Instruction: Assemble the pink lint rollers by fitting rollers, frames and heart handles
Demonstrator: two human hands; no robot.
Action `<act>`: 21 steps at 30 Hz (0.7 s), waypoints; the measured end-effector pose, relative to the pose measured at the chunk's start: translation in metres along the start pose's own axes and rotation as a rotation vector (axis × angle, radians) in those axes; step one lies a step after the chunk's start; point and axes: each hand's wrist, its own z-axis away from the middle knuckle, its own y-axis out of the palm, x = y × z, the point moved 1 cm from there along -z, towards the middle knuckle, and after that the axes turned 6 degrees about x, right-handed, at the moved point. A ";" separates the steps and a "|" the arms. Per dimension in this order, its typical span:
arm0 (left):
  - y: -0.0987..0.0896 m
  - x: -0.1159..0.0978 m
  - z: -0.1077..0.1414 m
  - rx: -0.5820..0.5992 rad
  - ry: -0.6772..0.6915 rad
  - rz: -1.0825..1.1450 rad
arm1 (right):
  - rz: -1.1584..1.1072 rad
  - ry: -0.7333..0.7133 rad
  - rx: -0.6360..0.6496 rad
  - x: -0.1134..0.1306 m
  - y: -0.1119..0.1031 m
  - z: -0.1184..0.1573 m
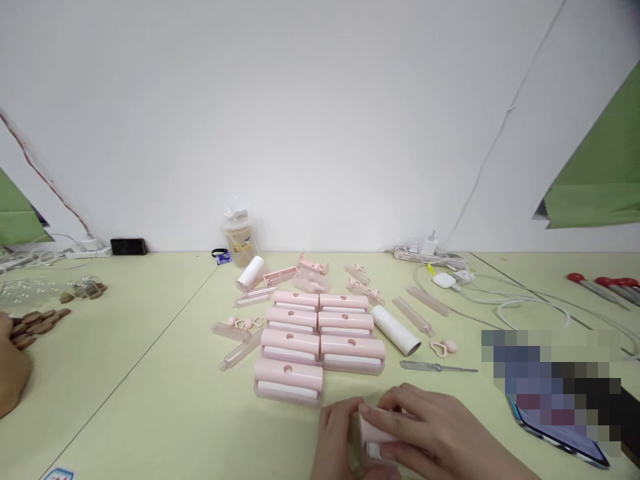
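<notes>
At the front edge, my left hand and my right hand are closed around a pink lint roller case with a white strip showing; the fingers hide much of it. Just beyond my hands, several similar pink cases lie in two columns, each with a round hole on top and white roll inside. A white paper roll lies right of them, and another white roll is behind. Clear pink plastic handles and small heart-shaped rings lie around the group.
A thin grey screwdriver-like tool and a phone lie to the right, with white cables and red-handled tools beyond. Another person's hand is by brown pieces at left. A bagged cup stands by the wall.
</notes>
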 end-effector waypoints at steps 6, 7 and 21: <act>0.011 0.019 0.006 -0.048 0.069 0.021 | 0.001 0.043 -0.058 0.004 0.006 -0.005; 0.012 0.021 0.006 -0.035 0.068 0.027 | 0.000 0.049 -0.052 0.003 0.006 -0.005; 0.012 0.030 0.004 -0.034 0.106 0.054 | -0.076 0.001 -0.093 -0.004 0.017 -0.001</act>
